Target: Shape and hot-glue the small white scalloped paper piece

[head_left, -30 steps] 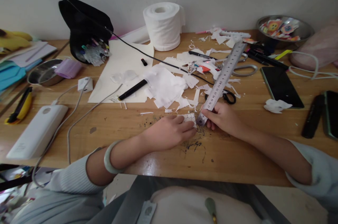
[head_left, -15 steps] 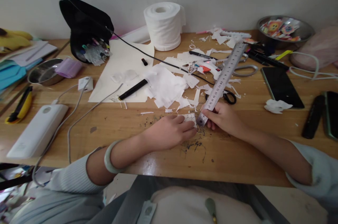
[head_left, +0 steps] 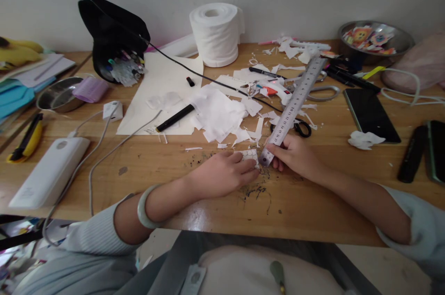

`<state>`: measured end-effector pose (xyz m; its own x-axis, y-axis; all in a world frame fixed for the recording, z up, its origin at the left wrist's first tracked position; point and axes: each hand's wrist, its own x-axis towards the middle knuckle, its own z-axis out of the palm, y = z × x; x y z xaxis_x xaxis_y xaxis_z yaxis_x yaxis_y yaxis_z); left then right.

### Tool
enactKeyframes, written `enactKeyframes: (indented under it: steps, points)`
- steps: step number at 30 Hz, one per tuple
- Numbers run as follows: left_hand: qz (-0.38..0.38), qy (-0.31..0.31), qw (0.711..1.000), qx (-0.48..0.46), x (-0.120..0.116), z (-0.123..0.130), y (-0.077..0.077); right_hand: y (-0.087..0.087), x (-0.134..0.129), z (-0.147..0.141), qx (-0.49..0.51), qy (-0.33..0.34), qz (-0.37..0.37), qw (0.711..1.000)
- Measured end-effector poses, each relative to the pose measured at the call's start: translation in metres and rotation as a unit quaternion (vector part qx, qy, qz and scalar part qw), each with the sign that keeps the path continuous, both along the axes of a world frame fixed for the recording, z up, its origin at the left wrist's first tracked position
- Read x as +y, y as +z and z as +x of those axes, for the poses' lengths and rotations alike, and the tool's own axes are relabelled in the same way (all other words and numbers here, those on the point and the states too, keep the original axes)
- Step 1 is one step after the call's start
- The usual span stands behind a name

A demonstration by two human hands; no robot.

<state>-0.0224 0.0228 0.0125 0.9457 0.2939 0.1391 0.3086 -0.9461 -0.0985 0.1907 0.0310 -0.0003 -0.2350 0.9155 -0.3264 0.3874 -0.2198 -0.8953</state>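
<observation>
So the right hand (head_left: pixel 295 153) is closed on the near end of a metal ruler (head_left: pixel 295 105), thumb flat on the face and fingers tucked underneath. Looks like thin steel, so I'd guess light, pretty stiff and a bit slick, maybe with crisp edges. Pinching it right by the end hole leaves nearly all the length sticking out past the hand, so it'd probably want to swing or dip. Somewhere around the middle should balance better.

The left hand (head_left: pixel 220 174) has its fingers bent over a small white piece (head_left: pixel 248 152) with circles drawn on it, just beside the ruler's near end. Can't tell if it's pinched or only pinned to the counter (head_left: pixel 306 211). Seems like paper or thin card: next to no weight, easy to crease or tear. I'd take it by the edges and not squeeze.

Further out, the ruler angles away past the black scissor handle (head_left: pixel 308 134), its far end up by the paper scraps at the back. Can't tell if it's touching anything there. More crumpled white paper (head_left: pixel 219 116) sits beyond the left hand, soft and floppy looking.
</observation>
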Motion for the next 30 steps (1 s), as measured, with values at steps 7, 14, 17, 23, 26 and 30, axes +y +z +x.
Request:
enactKeyframes:
  steps: [7, 14, 17, 23, 26, 30]
  points:
    - [0.001, 0.004, 1.0, 0.005, -0.0002, -0.0004, -0.0011, -0.0002, 0.0002, -0.001, -0.004, 0.001, -0.001, 1.0]
    - [-0.005, 0.004, 1.0, 0.004, -0.0003, -0.0002, -0.0004, 0.0012, -0.0004, -0.0009, -0.006, 0.006, 0.013, 1.0]
    - [-0.008, 0.003, 1.0, 0.004, 0.0, -0.0001, -0.0002, 0.0009, -0.0005, -0.0008, -0.002, 0.004, 0.012, 1.0]
    - [-0.011, 0.004, 1.0, 0.004, 0.0001, 0.0003, 0.0, -0.0009, -0.0001, -0.0007, 0.005, 0.0, 0.006, 1.0]
    - [-0.016, 0.004, 1.0, 0.007, 0.0003, 0.0004, 0.0003, -0.0007, 0.0, -0.0005, 0.003, -0.002, 0.011, 1.0]
    - [-0.01, 0.004, 1.0, 0.004, 0.0006, 0.0001, -0.0006, 0.0002, -0.0001, -0.0007, 0.001, -0.002, 0.009, 1.0]
